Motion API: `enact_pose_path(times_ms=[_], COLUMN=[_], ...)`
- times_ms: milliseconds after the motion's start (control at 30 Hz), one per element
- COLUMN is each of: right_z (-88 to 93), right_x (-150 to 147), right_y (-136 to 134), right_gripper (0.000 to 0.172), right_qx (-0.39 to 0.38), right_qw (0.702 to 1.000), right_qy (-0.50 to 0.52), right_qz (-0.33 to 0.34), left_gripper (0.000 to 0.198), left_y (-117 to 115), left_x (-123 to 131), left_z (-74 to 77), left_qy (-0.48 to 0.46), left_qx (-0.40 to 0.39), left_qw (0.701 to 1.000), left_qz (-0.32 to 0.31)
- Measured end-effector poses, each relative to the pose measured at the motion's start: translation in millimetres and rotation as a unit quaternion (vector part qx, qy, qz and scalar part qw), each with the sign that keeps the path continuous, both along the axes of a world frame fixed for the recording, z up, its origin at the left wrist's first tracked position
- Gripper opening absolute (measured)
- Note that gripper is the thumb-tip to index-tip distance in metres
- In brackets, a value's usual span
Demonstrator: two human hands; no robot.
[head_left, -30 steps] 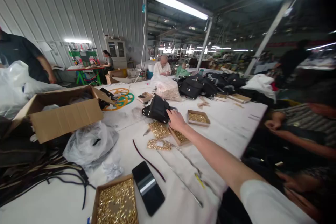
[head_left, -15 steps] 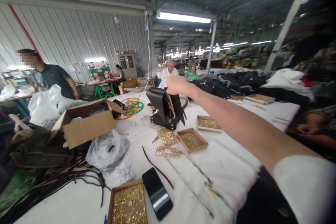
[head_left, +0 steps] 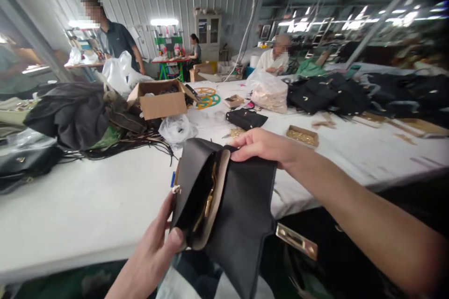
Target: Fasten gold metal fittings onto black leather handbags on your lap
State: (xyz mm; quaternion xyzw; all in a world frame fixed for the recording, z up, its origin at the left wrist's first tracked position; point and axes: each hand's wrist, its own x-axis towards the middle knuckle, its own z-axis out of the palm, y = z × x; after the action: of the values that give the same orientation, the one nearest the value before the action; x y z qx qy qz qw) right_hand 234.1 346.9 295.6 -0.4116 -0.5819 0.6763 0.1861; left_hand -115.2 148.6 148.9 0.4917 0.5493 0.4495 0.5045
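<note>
A black leather handbag (head_left: 242,201) is held up close in front of me over the table's near edge, its flap hanging open to the right. Inside the gaping mouth a gold zipper (head_left: 209,198) shows. My left hand (head_left: 159,238) grips the bag's lower left end, thumb on the near edge and other fingers partly hidden behind it. At the top right, my right hand (head_left: 261,147) pinches the edge where the flap meets the body. A gold metal clasp plate (head_left: 297,241) sits at the flap's lower right tip.
On the white table (head_left: 105,205) stand a cardboard box (head_left: 163,105), a plastic bag (head_left: 268,93) and a tray of gold fittings (head_left: 301,136). Another black bag (head_left: 246,118) lies farther back, black bags (head_left: 326,91) pile up at right. Several people work beyond.
The black handbag has come from the middle of the table to close in front of me. My left hand has entered view and holds it too. The camera view has turned right to left.
</note>
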Motion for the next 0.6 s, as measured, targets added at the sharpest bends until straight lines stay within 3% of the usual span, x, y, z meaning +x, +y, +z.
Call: enact_pose_path(times_ms=[67,167,267,467,600], right_z=[-17.0,-38.5,-56.9,-76.9,-82.4], right_x=[-18,-34,-41,-51,-56], right_y=[-18,-34,-46,-67,-69], right_gripper=[0.047,0.048,0.054,0.052,0.052], right_qx=[-0.040,-0.083,-0.087,-0.099,-0.108], right_qw=[0.999,0.995,0.993,0.990,0.992], right_qy=[0.017,0.037,0.064,0.073,0.059], right_qz=[0.008,0.030,0.052,0.062,0.040], left_gripper=[0.095,0.085,0.080,0.078,0.070], left_y=[-14,-29,-36,-52,-62], left_x=[-1,-6,-8,-22,-41], left_z=[-2.5,-6.0,-14.0,-35.2,-43.5], left_qy=[0.015,-0.045,-0.078,-0.065,-0.160], left_qx=[-0.032,-0.069,-0.084,-0.104,-0.111], left_qw=[0.997,0.987,0.986,0.992,0.978], left_qz=[-0.066,-0.138,-0.120,-0.019,-0.070])
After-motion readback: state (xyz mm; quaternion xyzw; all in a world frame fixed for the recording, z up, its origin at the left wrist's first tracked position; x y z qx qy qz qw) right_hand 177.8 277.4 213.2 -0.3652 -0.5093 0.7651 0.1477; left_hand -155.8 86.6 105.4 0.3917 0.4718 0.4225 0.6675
